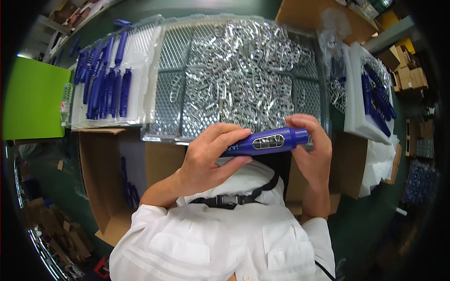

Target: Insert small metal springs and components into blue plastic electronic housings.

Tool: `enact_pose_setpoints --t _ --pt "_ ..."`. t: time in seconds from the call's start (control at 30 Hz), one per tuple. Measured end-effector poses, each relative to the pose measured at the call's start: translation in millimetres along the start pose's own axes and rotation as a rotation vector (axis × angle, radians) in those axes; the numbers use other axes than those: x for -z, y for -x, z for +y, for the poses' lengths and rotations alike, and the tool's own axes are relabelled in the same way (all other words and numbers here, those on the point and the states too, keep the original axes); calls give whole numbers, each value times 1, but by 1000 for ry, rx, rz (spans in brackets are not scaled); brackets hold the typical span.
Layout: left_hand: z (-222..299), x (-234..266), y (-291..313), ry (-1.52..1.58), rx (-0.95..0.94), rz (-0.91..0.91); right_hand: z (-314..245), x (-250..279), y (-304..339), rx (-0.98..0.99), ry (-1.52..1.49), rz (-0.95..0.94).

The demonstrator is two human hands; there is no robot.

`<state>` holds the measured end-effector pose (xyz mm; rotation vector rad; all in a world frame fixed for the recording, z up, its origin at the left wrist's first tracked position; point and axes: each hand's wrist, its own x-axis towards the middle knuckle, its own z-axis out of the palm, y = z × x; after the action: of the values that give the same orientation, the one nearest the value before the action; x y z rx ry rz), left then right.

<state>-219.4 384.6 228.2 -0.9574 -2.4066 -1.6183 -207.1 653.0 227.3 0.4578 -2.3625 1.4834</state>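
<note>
In front of my waist I hold a blue tube-shaped plastic casing (pixel 251 145), nearly level, with its narrower end to the right. A shiny silver-rimmed oval piece (pixel 268 142) sits on its upper side. My left hand (pixel 206 152) is closed round the casing's left part, fingers above and thumb below. Curled about the narrow right end is my right hand (pixel 313 150), its fingertips at the top and its thumb beneath. Just beyond the hands, many loose silver-rimmed oval pieces (pixel 253 70) lie heaped in a clear plastic tray (pixel 166 112).
On the left, a white foam sheet (pixel 140 93) carries several blue casings (pixel 108 91). More blue parts (pixel 375 100) rest in a white foam box (pixel 354 89) at right. Open cardboard boxes (pixel 101 164) flank me below the tray. A green panel (pixel 33 98) stands far left.
</note>
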Motion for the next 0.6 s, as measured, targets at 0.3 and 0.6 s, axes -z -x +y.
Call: enact_pose_setpoints --t 0.3,0.6 --pt "-110 90 -187 -27 320 104 11 18 23 -196 -2 43" --pt "-202 147 -271 -196 120 489 -34 65 53 103 -430 104"
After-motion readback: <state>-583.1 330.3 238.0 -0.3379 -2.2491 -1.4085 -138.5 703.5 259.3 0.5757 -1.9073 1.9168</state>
